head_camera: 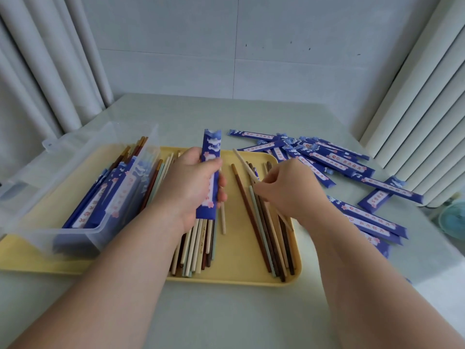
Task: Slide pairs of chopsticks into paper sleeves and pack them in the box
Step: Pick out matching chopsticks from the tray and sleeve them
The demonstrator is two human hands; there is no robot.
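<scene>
My left hand [193,182] grips a blue paper sleeve [210,172] upright over the middle of the yellow tray [234,268]. My right hand [284,190] pinches a cream chopstick [242,161] that slants up to the left, above a loose row of brown, cream and pale-blue chopsticks [266,230] on the tray's right side. A second bundle of chopsticks [198,245] lies under my left wrist. The clear plastic box [73,187] at the left holds several sleeved pairs.
A pile of empty blue sleeves [334,165] spreads over the table to the right of the tray, some near the table's right edge. White curtains hang at both sides. A pale fan [453,220] shows at the far right.
</scene>
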